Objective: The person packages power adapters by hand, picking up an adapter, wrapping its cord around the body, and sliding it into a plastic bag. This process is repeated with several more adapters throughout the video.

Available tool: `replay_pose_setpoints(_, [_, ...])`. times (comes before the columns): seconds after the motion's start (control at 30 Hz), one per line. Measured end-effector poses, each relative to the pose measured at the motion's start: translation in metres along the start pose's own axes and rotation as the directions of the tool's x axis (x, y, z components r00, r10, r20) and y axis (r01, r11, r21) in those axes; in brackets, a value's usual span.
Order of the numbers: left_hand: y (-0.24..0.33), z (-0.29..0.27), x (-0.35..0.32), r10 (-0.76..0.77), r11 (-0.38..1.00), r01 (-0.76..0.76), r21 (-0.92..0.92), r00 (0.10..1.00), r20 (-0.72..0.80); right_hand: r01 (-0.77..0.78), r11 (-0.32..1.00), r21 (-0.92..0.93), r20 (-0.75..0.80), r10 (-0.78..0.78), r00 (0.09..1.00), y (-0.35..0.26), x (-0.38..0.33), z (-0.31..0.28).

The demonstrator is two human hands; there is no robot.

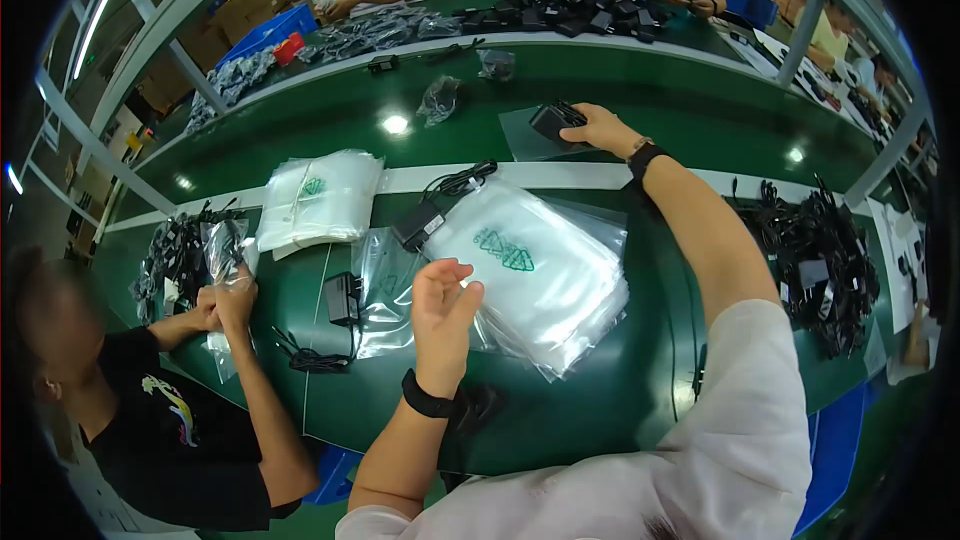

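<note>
My right hand (600, 130) reaches far forward and grips a black power adapter (550, 124), which sits over a clear plastic bag (528, 145) on the green surface beyond the pale strip. Nothing is in my left hand (445, 312); its fingers are bent, with the thumb apart from them, at the left edge of a stack of clear bags (560, 290) with green print. Another adapter (418, 227) with a coiled cable (462, 180) lies at that stack's upper left corner. Further left, a third adapter (342, 298) rests by a loose clear bag (385, 325), its cable (318, 358) nearer me.
A second bag stack (320, 205) lies at left. A co-worker's hands (225, 302) hold a bag beside an adapter pile (180, 250). More adapters with cables (815, 260) are heaped at right. Metal posts (800, 35) frame the bench; bagged items (440, 100) lie beyond the strip.
</note>
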State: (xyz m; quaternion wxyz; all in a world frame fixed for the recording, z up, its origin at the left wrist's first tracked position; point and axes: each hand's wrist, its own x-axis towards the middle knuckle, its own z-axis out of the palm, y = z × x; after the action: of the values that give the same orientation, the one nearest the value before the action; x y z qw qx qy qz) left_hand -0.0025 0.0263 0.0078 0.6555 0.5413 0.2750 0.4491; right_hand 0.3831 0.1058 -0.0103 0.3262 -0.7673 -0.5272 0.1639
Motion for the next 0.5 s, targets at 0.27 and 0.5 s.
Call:
replay_pose_setpoints(0.27, [0.003, 0.0, 0.005, 0.016, 0.999, -0.016, -0.032, 1.0, -0.003, -0.057, 0.926, 0.374, -0.1, 0.101, 0.99, 0.019, 0.05, -0.035])
replay_pose_setpoints(0.5, [0.006, 0.0, -0.007, 0.086, 0.996, -0.086, 0.018, 0.996, 0.025, 0.096, 0.99, -0.108, 0.072, -0.089, 0.993, -0.026, 0.015, -0.016])
